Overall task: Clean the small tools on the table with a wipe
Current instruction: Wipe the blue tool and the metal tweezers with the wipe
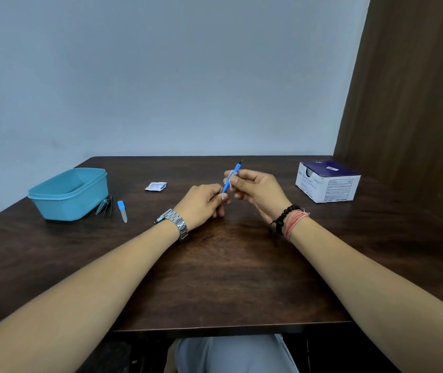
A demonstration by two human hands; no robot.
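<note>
Head view, middle of frame: left hand (204, 204) pinches the low end of a blue tool (231, 175), whose length slants up-right. Right hand (255, 188) pinches a wipe (229, 179) around its middle, so wiping probably runs toward the tip.

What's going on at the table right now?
A person is wiping a blue tool. The left hand pinches its lower end while the right hand rubs a wipe around its shaft. A nail clipper and a small file lie beside the tub, a torn packet farther back.
</note>
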